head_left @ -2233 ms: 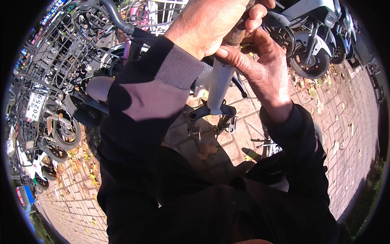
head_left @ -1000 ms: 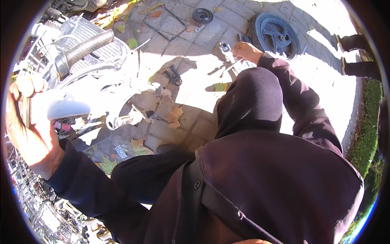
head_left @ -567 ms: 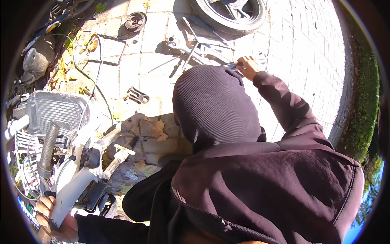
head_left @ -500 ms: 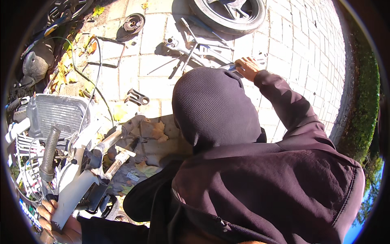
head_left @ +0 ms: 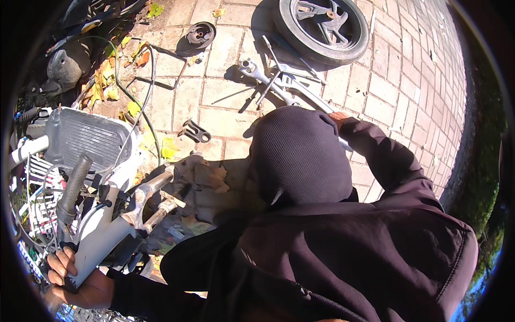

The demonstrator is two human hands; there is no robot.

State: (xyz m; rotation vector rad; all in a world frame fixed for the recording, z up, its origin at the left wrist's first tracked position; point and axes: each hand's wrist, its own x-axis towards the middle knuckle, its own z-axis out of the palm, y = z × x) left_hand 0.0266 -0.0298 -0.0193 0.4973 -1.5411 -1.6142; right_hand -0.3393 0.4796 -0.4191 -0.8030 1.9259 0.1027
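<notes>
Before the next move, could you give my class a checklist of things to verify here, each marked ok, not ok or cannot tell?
1. Left hand closed around the white tube: ok.
2. Right hand gripping the silver bar: cannot tell; dark ribbed cloth hides most of the hand.
3. Both hands in full view: not ok; the right shows only in part.
4. Tools lying uncrossed on the paving: not ok; a thin rod crosses a spanner.
5. Wheel lying on its side: ok.
6. Round dark part apart from the wheel: ok.
</notes>
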